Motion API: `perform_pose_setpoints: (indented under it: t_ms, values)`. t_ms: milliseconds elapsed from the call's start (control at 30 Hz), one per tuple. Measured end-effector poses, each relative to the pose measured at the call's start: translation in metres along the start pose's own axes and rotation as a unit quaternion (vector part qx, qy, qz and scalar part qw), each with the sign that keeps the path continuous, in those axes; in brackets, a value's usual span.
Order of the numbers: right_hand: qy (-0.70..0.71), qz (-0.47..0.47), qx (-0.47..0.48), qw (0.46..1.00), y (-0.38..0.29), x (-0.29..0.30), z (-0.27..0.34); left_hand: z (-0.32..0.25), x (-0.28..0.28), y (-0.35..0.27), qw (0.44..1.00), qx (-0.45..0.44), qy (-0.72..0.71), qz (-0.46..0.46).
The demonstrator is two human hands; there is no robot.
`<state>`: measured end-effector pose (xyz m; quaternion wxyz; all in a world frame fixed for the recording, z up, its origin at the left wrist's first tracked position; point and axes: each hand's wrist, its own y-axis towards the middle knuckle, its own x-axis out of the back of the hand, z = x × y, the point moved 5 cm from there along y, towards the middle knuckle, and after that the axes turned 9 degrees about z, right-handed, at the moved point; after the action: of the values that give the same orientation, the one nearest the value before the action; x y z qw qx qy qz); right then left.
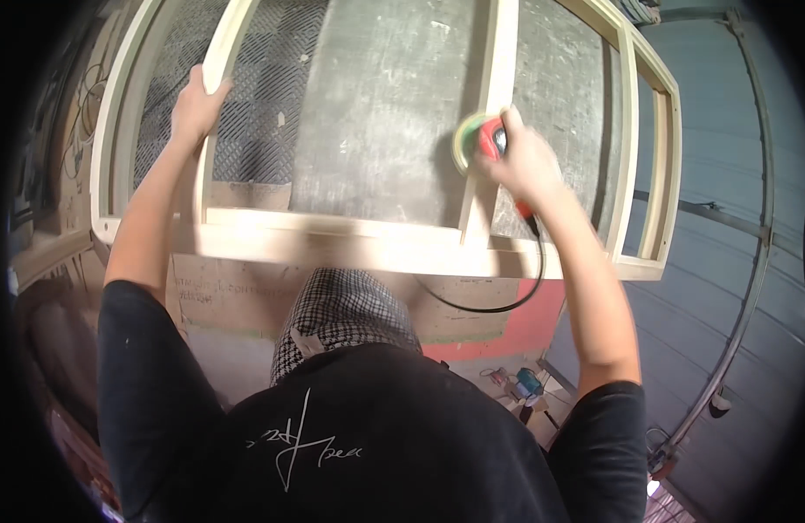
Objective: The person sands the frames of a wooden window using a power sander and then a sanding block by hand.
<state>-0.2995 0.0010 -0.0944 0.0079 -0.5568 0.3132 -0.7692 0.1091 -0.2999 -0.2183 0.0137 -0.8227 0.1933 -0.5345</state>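
Note:
A pale wooden frame [265, 238] with several crossbars lies before me. My left hand [196, 111] grips one of its bars [227, 39] on the left, thumb and fingers on either side. On the right, my right hand [523, 153] is closed around a red and black random orbital sander [491, 138]. The sander's round greenish pad [466, 140] is over another crossbar [500, 59]; whether it touches the wood cannot be told. From the sander's rear a black cord [540, 268] loops down below the front rail. The right hand and sander are slightly blurred.
Under the frame are a grey worn board [389, 111] and a black ribbed rubber mat [265, 98]. Cardboard [245, 294] covers the floor by my legs. A corded power tool [528, 382] lies at lower right. A grey panelled wall with a pipe [765, 196] stands on the right.

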Motion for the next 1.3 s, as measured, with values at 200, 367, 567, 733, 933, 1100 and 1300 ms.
perform_pose_setpoints:
  t_ms: [200,367,567,733,933,1100,1300]
  values:
    - [-0.23,0.19,0.061,0.952,0.005,-0.017,0.062,0.009,0.002,-0.001,1.0,-0.007,0.012,-0.003]
    - [0.032,0.059,0.04,0.997,-0.057,-0.037,0.013,0.0,-0.001,0.007,1.0,-0.004,0.014,-0.002]
    - [0.154,0.036,0.039,0.987,-0.148,-0.091,0.013,0.0,-0.001,0.006,1.0,0.006,0.011,0.001]
    - [0.212,-0.024,0.036,0.976,-0.137,-0.103,0.099,-0.011,0.007,0.0,1.0,0.002,-0.011,0.011]
    - [0.17,0.024,0.06,0.983,-0.111,-0.119,0.226,0.01,0.016,-0.005,0.993,-0.054,-0.033,0.095]
    - [0.129,0.057,0.077,0.987,-0.1,-0.137,0.318,0.091,0.088,-0.028,0.953,-0.276,0.073,-0.099]
    - [0.122,0.061,0.073,0.988,-0.069,-0.135,0.391,0.242,0.164,0.002,0.992,-0.035,0.083,-0.085]
